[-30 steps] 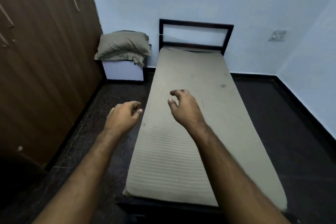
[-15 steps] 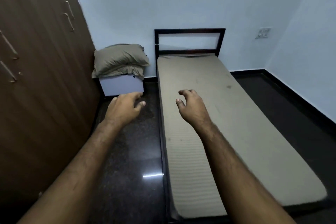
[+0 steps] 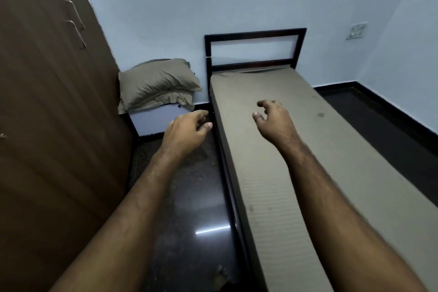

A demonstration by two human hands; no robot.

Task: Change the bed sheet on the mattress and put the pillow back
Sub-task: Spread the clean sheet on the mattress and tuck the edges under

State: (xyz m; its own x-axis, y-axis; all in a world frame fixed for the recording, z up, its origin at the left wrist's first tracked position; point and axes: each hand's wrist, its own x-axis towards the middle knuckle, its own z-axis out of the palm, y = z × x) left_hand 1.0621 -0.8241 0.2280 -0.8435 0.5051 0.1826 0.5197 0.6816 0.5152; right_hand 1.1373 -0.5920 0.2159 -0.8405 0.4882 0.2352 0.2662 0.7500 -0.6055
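A narrow mattress [image 3: 291, 173] in a tan striped cover lies on a black bed frame [image 3: 254, 35] against the far wall. A tan pillow [image 3: 158, 80] sits on folded tan cloth [image 3: 166, 99] atop a pale box [image 3: 154, 121] left of the bed head. My left hand [image 3: 187, 130] hovers over the floor gap beside the mattress, fingers loosely curled, holding nothing. Above the mattress my right hand [image 3: 275, 118] floats with relaxed, slightly bent fingers, also empty.
A tall brown wardrobe [image 3: 47, 102] with metal handles fills the left side. Glossy dark floor [image 3: 189, 208] runs between wardrobe and bed, and more dark floor [image 3: 391, 125] lies right of the bed. A wall socket [image 3: 356, 31] sits on the far wall.
The view has shifted left along the bed's side and closer to the head end. Both hands stay raised and empty, now nearer the pillow and box.
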